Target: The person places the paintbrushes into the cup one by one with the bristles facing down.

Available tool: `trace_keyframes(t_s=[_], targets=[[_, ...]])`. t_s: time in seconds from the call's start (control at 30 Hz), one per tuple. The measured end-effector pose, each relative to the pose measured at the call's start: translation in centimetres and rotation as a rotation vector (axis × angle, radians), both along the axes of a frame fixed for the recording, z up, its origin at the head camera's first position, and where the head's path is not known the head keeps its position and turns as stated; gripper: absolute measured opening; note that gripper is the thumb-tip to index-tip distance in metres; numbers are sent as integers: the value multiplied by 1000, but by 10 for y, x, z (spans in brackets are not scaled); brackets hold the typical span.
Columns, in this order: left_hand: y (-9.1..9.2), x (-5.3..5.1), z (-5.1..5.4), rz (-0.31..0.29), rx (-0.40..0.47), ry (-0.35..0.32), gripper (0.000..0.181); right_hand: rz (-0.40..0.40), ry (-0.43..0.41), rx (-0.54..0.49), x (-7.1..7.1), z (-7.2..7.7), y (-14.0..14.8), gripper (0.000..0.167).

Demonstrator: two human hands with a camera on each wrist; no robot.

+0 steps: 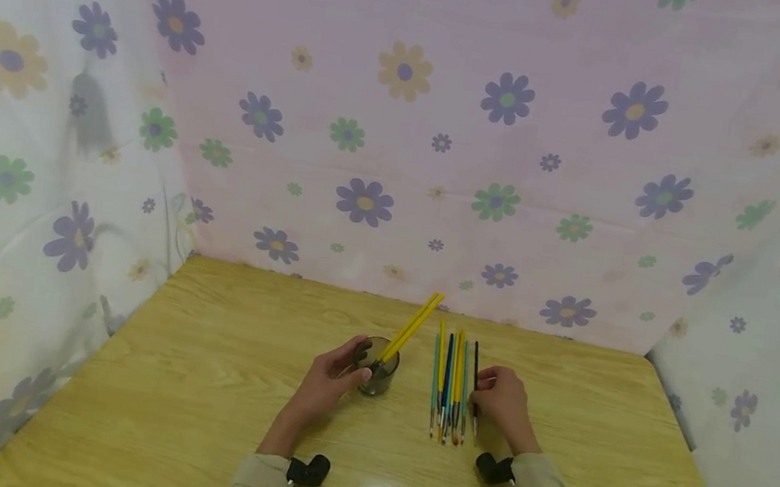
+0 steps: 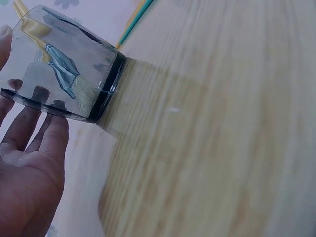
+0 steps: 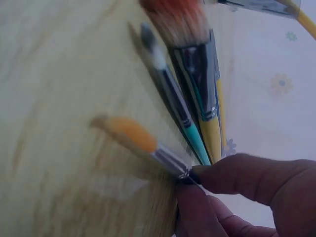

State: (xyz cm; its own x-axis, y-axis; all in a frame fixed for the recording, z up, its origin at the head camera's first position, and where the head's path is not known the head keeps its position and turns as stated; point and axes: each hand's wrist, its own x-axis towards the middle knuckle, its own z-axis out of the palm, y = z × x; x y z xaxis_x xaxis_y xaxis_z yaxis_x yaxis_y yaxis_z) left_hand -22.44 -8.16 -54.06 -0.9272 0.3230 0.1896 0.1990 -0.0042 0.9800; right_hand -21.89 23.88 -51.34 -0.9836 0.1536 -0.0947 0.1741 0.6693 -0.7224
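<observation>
My left hand [image 1: 324, 386] holds a dark see-through glass [image 1: 382, 383] on the table, thumb on the near side and fingers round the far side. Yellow-handled paintbrushes lean in that glass; through its wall in the left wrist view shows a pale-bristled paintbrush [image 2: 85, 94], bristles down. My right hand [image 1: 508, 400] pinches a black-handled paintbrush [image 1: 476, 357] between thumb and finger. In the right wrist view, its orange and brown tip [image 3: 131, 132] points away from the hand. Left of it lies a row of several paintbrushes [image 1: 449, 373] with yellow, teal and dark handles, bristles toward me.
The wooden table [image 1: 197, 382] meets a flower-printed cloth [image 1: 428, 167] at its back and sides. A black wrist-worn device [image 1: 309, 471] sits at my left cuff, another black device [image 1: 494, 468] at the right. Light glares off the tabletop near the front.
</observation>
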Motion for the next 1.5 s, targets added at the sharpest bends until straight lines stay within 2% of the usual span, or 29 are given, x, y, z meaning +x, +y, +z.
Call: trace_keyframes(t_s=[0.17,0.27,0.53,0.7,0.87,1.07,1.2,1.4,1.5], targets=[[0,-2,1,-6,6,3,64,-3,-66,-36,-6,1,4,32],[0,-2,1,-3,13,4,64,-6,-84,-92,-9,-1,7,33],[-5,-2,1,24,1,-7,64,7,-103,-343,-7,2,12,43],[-8,-2,0,21,-11,1,64,5,-101,-489,-4,-1,12,47],[-6,-1,0,10,1,-6,65,13,-76,-667,1,-6,10,51],[-3,0,0,4,10,-19,65,50,-33,-817,5,-9,5,54],[-1,1,0,-10,14,-18,65,72,10,-909,6,-7,-1,49],[-1,0,0,-15,9,-2,65,43,115,-988,5,3,-19,40],[-1,0,-1,-16,13,-3,65,3,158,-1039,3,5,-31,32]])
